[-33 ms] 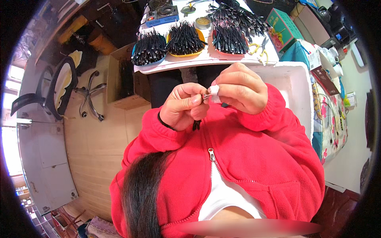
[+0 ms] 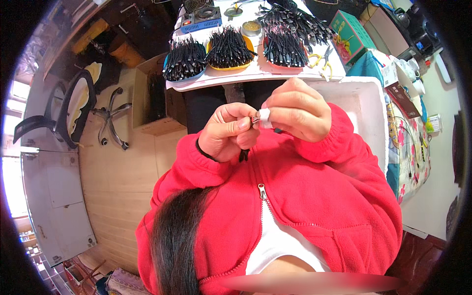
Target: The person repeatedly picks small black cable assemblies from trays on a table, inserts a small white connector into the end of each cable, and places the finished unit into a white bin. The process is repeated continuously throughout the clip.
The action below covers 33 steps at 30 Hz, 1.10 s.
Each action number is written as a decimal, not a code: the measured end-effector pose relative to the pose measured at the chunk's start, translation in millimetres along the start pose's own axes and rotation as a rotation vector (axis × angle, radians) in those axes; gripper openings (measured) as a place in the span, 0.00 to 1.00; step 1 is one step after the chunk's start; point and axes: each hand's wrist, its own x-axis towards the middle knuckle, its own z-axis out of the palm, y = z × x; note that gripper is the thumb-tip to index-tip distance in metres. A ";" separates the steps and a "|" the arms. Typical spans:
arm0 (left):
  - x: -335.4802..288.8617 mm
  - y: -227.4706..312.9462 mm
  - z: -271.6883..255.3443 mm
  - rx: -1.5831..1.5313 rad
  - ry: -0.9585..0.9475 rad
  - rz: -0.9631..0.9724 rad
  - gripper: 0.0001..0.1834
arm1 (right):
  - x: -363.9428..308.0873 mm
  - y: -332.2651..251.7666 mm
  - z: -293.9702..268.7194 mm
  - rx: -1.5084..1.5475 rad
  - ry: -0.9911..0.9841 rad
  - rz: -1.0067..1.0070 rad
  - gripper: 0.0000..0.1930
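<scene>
Head view, the only one: my left hand (image 2: 227, 129) is closed in a pinch, thumb against forefinger, on a dark cable bundle (image 2: 244, 155); its tail hangs out below, and thin wire ends (image 2: 254, 119) poke toward my right. My right hand (image 2: 301, 110) is curled nearly closed, fingertips drawn in on a small white piece (image 2: 264, 116) right at those ends; what it is made of, I can't tell. Everything is up in the air, just off the near edge of the white desk (image 2: 219, 80). My judgement: pinch close to the wire ends so they don't splay, let the left anchor, give the right the small movements, press lightly, since thin strands probably bend easily. Along the desk's near edge: black cables (image 2: 229, 48) in three trays; yellow-handled scissors (image 2: 326, 60) by the near right corner.
</scene>
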 end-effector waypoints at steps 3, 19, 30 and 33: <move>0.9 0.2 3.5 0.006 0.018 -0.006 0.08 | 2.9 -0.2 -0.7 -0.019 -0.026 -0.019 0.14; -0.6 14.7 7.4 1.349 0.060 0.493 0.11 | -15.5 -12.0 -7.7 0.509 -0.222 0.875 0.07; -7.3 5.9 3.5 0.850 0.172 0.321 0.07 | -9.9 -14.3 0.7 -0.230 -0.074 0.203 0.14; -7.0 1.6 3.6 0.799 0.205 0.327 0.07 | -9.4 -17.1 -1.9 -0.276 -0.111 0.074 0.14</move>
